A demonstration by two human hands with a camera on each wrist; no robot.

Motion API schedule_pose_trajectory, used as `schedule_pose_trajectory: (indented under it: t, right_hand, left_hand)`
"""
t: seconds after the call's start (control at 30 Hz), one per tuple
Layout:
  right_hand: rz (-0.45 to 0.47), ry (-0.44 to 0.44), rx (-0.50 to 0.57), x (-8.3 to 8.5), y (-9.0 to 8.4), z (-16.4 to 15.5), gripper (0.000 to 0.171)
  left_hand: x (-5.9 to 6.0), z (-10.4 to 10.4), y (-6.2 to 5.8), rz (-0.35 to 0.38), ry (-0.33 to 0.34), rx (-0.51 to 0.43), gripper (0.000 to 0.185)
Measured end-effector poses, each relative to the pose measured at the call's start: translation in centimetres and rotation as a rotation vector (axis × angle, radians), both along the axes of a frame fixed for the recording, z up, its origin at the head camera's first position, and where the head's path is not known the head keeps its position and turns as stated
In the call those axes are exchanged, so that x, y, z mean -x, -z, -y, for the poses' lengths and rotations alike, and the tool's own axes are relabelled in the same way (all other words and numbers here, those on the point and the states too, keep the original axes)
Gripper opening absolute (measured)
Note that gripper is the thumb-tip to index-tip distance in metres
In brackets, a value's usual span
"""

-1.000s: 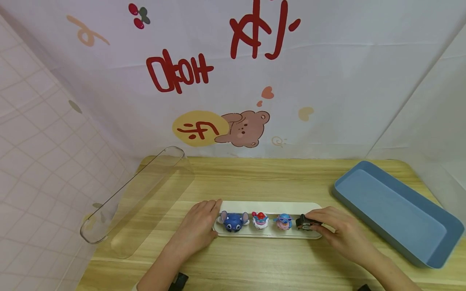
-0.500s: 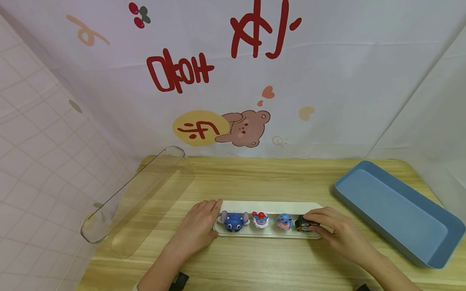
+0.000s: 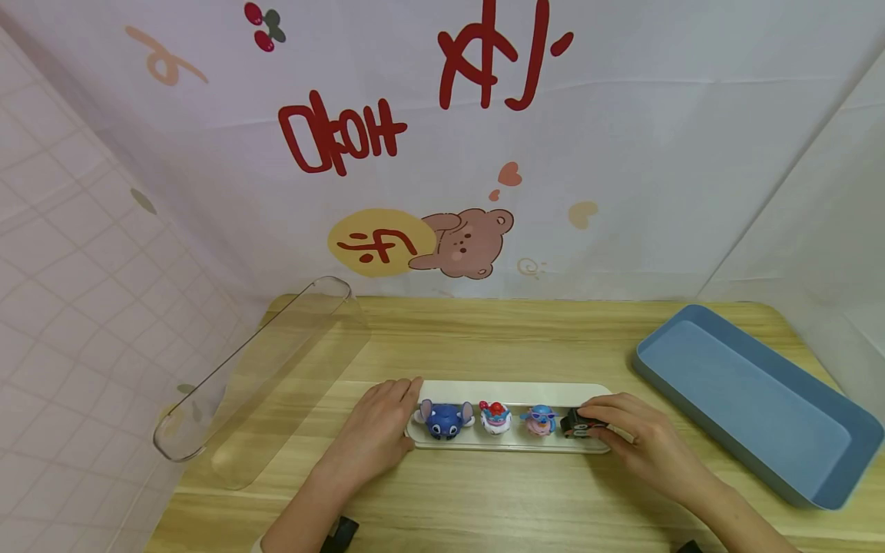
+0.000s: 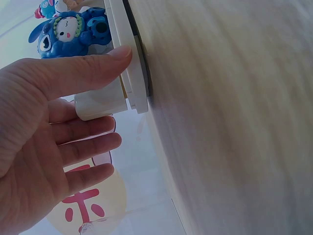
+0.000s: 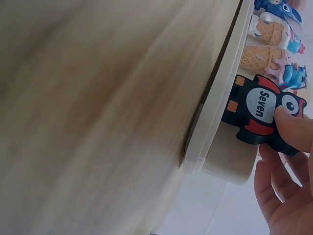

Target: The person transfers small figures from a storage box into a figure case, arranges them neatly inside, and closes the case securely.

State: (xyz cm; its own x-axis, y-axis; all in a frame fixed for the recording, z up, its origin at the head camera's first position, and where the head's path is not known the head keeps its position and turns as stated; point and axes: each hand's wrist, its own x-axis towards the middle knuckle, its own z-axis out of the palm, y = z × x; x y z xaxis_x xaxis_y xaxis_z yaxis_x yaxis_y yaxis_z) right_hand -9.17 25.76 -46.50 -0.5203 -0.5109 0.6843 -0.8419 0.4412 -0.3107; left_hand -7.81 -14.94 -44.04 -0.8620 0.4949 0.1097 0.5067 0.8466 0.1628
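Pinching the black owl figure at the white stand's right end, the right hand faces the left hand, which grips the stand's left end. A crooked release could topple the owl into the sunglasses figure just beside it on the stand.

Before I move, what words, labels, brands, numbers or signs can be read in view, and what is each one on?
"Seven": on the black-and-red owl figure, clear in the right wrist view.
"乐", probably: on the yellow circle printed on the wall covering, sideways in the head view.
Unreadable: the larger red characters above the circle, on the same wall covering; I cannot make them out with confidence.
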Motion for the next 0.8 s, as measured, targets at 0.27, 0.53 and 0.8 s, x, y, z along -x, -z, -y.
schedule_pose_trajectory:
  t: [0.27, 0.53, 0.8]
  right_hand:
    - [-0.011, 0.020, -0.017, -0.11, -0.11, -0.01, 0.040]
    - [0.024, 0.028, -0.045, -0.32, -0.44, -0.05, 0.040]
    - [0.082, 0.062, -0.080, -0.51, -0.43, -0.29, 0.044]
  left_hand:
    - [-0.03, -0.08, -0.20, 0.009, -0.002, -0.001, 0.091]
    - [-0.03, -0.06, -0.24, 0.005, -0.001, -0.003, 0.091]
    - [-0.04, -0.04, -0.19, -0.004, 0.002, 0.002, 0.090]
